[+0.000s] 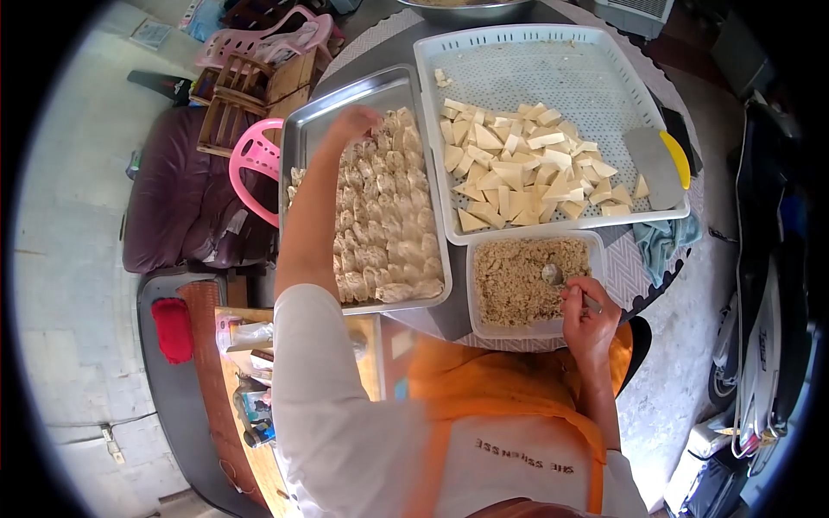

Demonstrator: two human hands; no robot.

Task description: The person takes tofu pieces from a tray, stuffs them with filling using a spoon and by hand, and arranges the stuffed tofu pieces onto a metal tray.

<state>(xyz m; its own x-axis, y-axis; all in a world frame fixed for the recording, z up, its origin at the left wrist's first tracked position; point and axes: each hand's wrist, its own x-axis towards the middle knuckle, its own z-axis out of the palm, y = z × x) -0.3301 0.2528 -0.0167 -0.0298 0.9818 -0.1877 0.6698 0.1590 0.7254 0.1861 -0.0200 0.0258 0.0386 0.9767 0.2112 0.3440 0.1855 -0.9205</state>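
Note:
My left hand (356, 127) reaches to the far end of a metal tray (324, 102), its fingers drawn together at the top of the rows. What they pinch, if anything, is hidden. Lumpy pale stuffed pieces (384, 207) fill much of the tray in close rows. My right hand (590, 315) grips the handle of a metal spoon (553, 274), whose bowl is over a plastic tub (474, 293) of crumbly brown filling (518, 281). Behind the tub, pale tofu wedges (518, 164) lie heaped in a perforated plastic basket (553, 36).
A scraper with a yellow handle (675, 160) lies at the basket's right side. A blue-green cloth (665, 246) hangs by the table's right edge. At left stands a pink chair (255, 168) beside a dark padded seat (177, 190). A metal bowl (466, 10) shows at the back.

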